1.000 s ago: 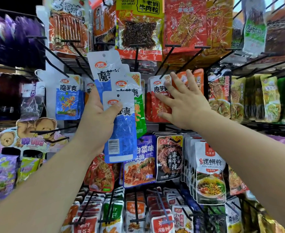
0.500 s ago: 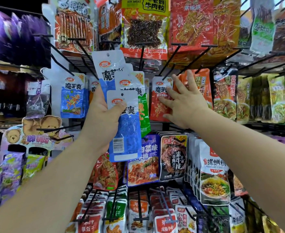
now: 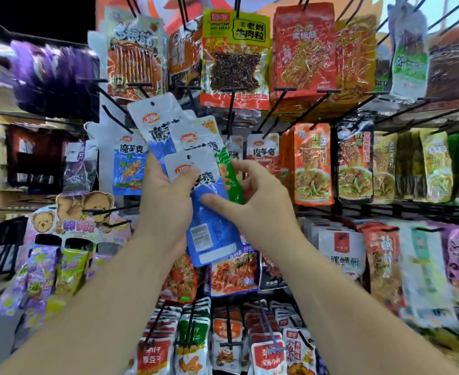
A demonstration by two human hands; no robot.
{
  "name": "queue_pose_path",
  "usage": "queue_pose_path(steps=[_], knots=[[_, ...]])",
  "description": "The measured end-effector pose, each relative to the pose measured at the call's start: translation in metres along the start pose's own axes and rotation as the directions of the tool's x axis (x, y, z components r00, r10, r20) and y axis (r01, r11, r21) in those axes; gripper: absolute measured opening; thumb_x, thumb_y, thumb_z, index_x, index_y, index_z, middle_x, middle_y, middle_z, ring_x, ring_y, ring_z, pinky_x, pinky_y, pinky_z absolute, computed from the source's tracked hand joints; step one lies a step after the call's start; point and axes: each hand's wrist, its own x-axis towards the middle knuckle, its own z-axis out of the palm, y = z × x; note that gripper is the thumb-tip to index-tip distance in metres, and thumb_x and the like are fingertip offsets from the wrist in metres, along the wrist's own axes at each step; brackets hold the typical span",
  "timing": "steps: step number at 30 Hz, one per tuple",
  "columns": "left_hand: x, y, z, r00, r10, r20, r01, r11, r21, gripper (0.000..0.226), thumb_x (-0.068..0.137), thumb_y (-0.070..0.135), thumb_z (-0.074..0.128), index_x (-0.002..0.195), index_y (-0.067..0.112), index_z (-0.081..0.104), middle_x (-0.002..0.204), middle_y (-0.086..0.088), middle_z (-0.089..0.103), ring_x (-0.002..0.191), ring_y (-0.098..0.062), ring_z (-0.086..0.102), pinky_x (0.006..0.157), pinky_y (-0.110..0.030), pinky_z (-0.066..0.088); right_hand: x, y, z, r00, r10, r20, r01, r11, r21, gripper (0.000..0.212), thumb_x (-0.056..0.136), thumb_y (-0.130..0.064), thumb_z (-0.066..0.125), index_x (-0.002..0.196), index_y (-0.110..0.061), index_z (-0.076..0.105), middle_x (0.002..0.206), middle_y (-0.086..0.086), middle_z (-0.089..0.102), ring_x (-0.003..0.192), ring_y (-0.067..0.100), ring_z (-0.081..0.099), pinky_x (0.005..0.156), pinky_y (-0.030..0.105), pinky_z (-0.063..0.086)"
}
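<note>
My left hand grips a fanned stack of snack packets in front of a hook rack. The front blue-and-white packet hangs lowest, with its barcode showing. Behind it sit another blue-and-white packet and a green packet. My right hand has come up to the stack from the right. Its thumb lies on the face of the front blue packet and its fingers curl behind the green packet's edge.
Black metal hooks jut out of the rack with hanging snack bags: a red packet, orange bags, a yellow-topped bag above. Lower rows hold more packets. A bear-printed display stands left, beside an aisle.
My right hand left the red packet on the rack and moved left and down to the stack in my left hand. The view shifted and blurred a little.
</note>
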Motion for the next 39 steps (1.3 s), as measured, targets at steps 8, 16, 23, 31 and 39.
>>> queue_pose_path(steps=[8,16,23,31,39], knots=[[-0.060,0.000,-0.050,0.994,-0.080,-0.079,0.086,0.993,0.083,0.045,0.097,0.005,0.066,0.135,0.028,0.057,0.119,0.000,0.077,0.105,-0.029,0.075,0.081,-0.055,0.063,-0.066,0.006,0.038,0.981,0.064,0.185,-0.105,0.970,0.220,0.045,0.083,-0.032,0.087,0.117,-0.054,0.067,0.088,-0.008,0.070,0.084,0.025,0.067,0.071,0.046,0.059],[-0.112,-0.006,-0.105,0.947,-0.280,-0.159,0.290,0.956,0.043,0.033,0.103,0.022,0.056,0.127,0.042,0.064,0.123,0.007,0.076,0.111,-0.025,0.074,0.092,-0.054,0.057,-0.121,0.021,0.082,0.905,0.176,0.388,-0.346,0.835,0.428,0.041,0.091,-0.004,0.077,0.119,-0.032,0.067,0.104,-0.004,0.078,0.099,0.020,0.074,0.087,0.047,0.061],[-0.152,-0.016,-0.143,0.900,-0.347,-0.261,0.381,0.920,0.089,0.054,0.083,0.027,0.067,0.136,0.038,0.061,0.128,0.003,0.074,0.120,-0.030,0.070,0.096,-0.054,0.057,-0.159,0.039,0.115,0.771,0.278,0.573,-0.573,0.696,0.432,0.025,0.096,-0.017,0.073,0.112,-0.035,0.067,0.104,-0.002,0.078,0.097,0.021,0.075,0.086,0.057,0.060],[-0.185,-0.030,-0.168,0.799,-0.409,-0.440,0.451,0.892,-0.011,0.048,0.088,0.020,0.060,0.133,0.037,0.060,0.124,-0.004,0.076,0.105,-0.030,0.076,0.071,-0.045,0.065,-0.187,0.049,0.151,0.709,0.302,0.637,-0.654,0.620,0.434,0.024,0.095,-0.012,0.073,0.110,-0.028,0.062,0.100,-0.004,0.074,0.093,0.021,0.073,0.083,0.057,0.059],[-0.191,-0.032,-0.216,0.715,-0.276,-0.643,0.431,0.898,0.094,0.039,0.105,-0.001,0.049,0.132,0.025,0.058,0.120,-0.005,0.077,0.097,-0.026,0.077,0.076,-0.042,0.064,-0.195,0.043,0.203,0.738,0.348,0.578,-0.628,0.666,0.402,0.024,0.086,-0.021,0.077,0.105,-0.025,0.062,0.098,0.004,0.074,0.095,0.033,0.070,0.084,0.060,0.056]])
